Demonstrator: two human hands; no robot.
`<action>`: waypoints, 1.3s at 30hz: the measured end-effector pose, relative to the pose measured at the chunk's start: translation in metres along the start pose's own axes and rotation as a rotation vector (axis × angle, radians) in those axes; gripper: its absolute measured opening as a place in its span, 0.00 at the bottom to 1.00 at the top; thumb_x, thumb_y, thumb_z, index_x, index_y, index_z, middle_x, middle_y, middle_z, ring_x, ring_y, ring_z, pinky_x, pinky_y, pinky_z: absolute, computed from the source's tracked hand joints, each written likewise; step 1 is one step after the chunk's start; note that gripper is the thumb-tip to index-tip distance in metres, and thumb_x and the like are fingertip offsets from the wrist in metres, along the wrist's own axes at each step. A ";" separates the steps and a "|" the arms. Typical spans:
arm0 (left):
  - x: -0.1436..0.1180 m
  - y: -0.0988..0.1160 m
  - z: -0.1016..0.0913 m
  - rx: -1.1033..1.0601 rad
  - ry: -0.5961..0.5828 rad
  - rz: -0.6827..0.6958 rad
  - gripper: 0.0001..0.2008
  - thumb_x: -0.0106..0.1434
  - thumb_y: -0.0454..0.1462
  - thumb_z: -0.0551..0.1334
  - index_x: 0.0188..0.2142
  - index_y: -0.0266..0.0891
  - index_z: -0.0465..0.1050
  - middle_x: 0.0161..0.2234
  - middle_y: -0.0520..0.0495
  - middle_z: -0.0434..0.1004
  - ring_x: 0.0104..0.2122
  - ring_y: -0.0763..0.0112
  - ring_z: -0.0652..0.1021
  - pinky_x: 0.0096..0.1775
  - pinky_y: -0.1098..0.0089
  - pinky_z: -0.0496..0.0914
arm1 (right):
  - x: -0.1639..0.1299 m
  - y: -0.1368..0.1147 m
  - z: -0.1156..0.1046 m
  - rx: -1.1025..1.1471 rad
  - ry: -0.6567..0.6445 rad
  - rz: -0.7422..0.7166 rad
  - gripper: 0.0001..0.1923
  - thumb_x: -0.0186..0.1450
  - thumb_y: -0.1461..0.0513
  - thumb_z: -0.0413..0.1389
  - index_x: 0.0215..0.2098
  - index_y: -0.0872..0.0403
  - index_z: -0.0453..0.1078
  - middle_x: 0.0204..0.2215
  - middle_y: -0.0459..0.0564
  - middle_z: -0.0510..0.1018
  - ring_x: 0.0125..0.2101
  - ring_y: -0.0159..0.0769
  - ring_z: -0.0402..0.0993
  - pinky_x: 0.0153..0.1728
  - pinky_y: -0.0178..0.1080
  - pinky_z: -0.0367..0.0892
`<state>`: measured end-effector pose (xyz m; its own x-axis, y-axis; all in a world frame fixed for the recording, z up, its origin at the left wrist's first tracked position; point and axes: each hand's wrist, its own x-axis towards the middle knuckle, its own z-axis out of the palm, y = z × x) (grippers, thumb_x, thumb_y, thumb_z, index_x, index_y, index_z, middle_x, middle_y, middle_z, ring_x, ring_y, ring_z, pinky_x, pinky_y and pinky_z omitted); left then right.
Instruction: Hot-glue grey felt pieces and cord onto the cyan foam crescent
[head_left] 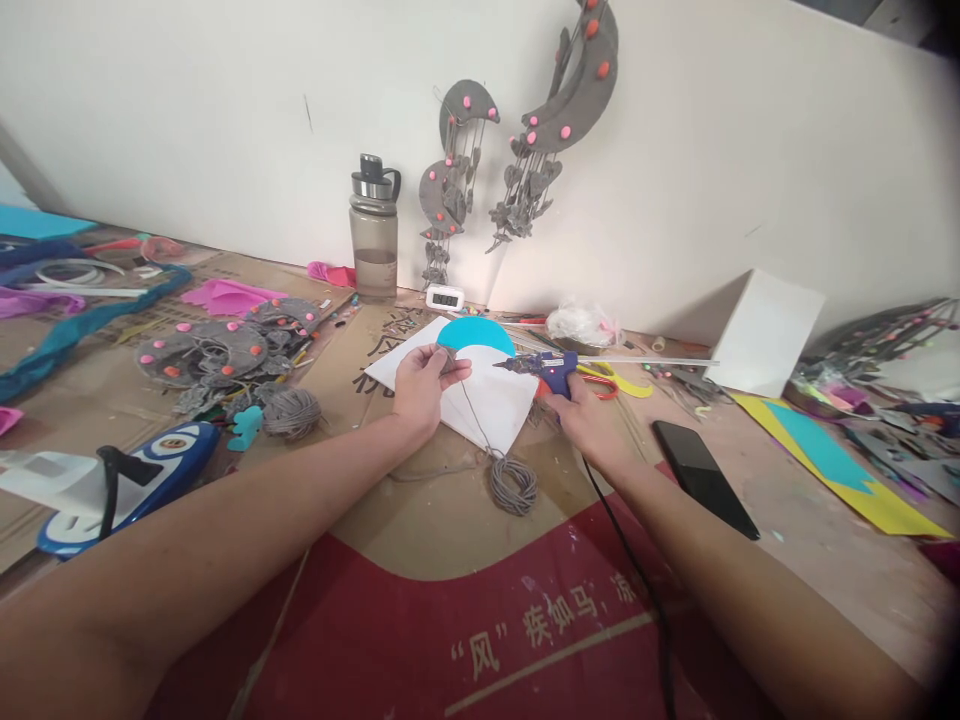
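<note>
My left hand (421, 388) pinches the end of a grey yarn (472, 405) at the left tip of a blue paper crescent (474, 332). Whether the fingers also grip the crescent is hard to see. From them the yarn runs down to a small coil of grey yarn (514, 487). My right hand (581, 405) is wrapped round a blue hot glue gun (555, 372), its nozzle pointing left, apart from the yarn and the crescent. White paper (491, 410) lies under both hands, on the cardboard.
A water bottle (374, 235) and a small digital clock (445, 298) stand by the wall. Grey crescent hangings (574, 110) hang there. To the left lie a yarn ball (292, 412) and a blue-and-white tool (161, 470). A phone (705, 478) and a white block (765, 335) are on the right.
</note>
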<state>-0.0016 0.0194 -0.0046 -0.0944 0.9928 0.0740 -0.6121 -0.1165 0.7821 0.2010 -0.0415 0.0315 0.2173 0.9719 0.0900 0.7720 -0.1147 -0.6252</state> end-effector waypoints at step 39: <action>0.002 -0.007 -0.004 0.250 0.005 0.166 0.07 0.55 0.36 0.64 0.29 0.38 0.67 0.27 0.54 0.70 0.19 0.80 0.69 0.19 0.76 0.65 | 0.013 -0.067 0.093 0.811 -0.008 -0.256 0.12 0.60 0.53 0.55 0.30 0.53 0.66 0.27 0.42 0.69 0.27 0.28 0.62 0.25 0.32 0.58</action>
<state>-0.0007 0.0226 -0.0130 -0.1814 0.9604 0.2113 -0.3760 -0.2663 0.8875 0.0969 -0.0019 0.0024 0.0874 0.9496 0.3010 0.1288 0.2888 -0.9487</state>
